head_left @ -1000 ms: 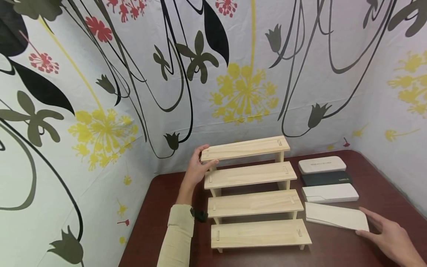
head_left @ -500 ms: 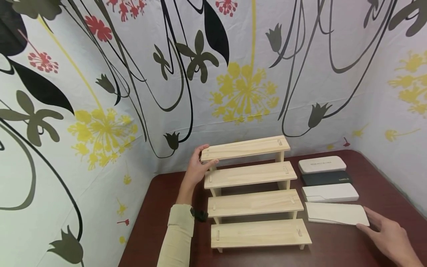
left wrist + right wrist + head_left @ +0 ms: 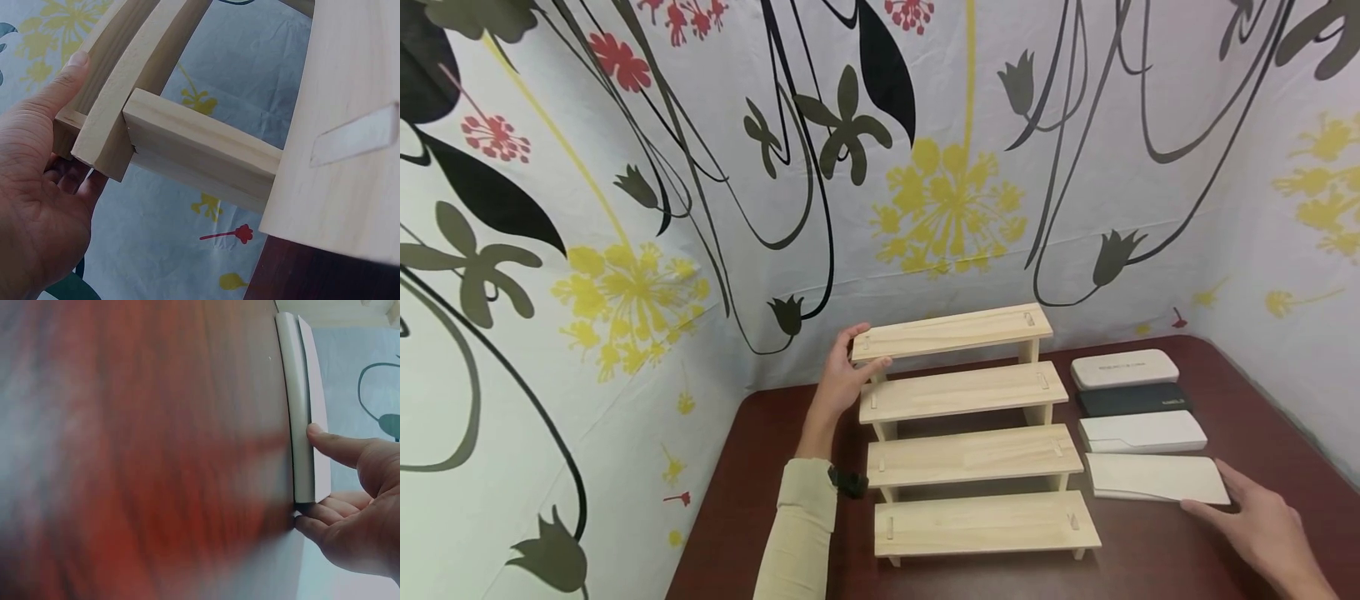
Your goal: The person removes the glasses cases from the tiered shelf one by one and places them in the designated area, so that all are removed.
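Observation:
A pale wooden stepped rack, its several shelves rising toward the back, stands on the dark red table. My left hand grips the left end of its top shelf. In the left wrist view the thumb lies along the wood and the fingertips curl in beneath the shelf end. To the rack's right, a white glasses case lies flat, nearest in a row. My right hand holds its right end, thumb on the near long edge; in the right wrist view the other fingers bend round the end.
Behind the held case lie another white case, a dark case and a cream case, close together. A flower-printed cloth hangs round the table's back and sides.
The near white case has turned slightly and its right end has moved back, so it lies more in line with the others. My right thumb has slid left along its edge. The left hand stays put.

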Action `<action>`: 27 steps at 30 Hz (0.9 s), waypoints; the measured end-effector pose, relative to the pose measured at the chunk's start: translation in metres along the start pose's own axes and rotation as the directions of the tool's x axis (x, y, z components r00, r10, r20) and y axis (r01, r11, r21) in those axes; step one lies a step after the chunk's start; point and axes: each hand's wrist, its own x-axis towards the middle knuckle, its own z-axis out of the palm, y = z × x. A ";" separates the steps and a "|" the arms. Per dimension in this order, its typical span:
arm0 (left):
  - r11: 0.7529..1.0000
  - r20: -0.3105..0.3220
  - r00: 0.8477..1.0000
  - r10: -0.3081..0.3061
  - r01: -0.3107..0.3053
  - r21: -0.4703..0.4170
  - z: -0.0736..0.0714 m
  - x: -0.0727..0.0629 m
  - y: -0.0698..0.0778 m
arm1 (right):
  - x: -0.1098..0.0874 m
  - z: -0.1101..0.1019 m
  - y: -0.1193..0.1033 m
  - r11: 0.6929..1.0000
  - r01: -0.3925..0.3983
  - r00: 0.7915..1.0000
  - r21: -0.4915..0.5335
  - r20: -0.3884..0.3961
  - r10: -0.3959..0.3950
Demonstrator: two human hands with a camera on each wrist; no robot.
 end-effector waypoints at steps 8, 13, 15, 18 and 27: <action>1.000 -0.001 1.000 0.003 -0.003 0.000 0.001 0.001 -0.003 | 0.004 0.005 -0.002 0.998 -0.066 0.997 -0.005 -0.032 0.066; 1.000 -0.002 1.000 0.001 -0.001 -0.005 0.001 0.001 -0.002 | 0.006 0.005 -0.003 0.995 -0.097 0.993 0.006 -0.065 0.097; 1.000 -0.003 1.000 0.000 0.000 -0.007 0.001 0.001 -0.002 | 0.007 0.005 -0.004 0.995 -0.097 0.992 0.011 -0.075 0.097; 1.000 -0.005 1.000 -0.001 0.001 -0.010 0.001 0.001 -0.002 | 0.007 0.004 -0.005 0.996 -0.091 0.993 0.008 -0.074 0.092; 1.000 0.000 1.000 -0.003 0.003 -0.007 0.001 0.001 -0.002 | 0.006 0.004 -0.010 1.000 -0.003 0.998 -0.007 -0.070 0.002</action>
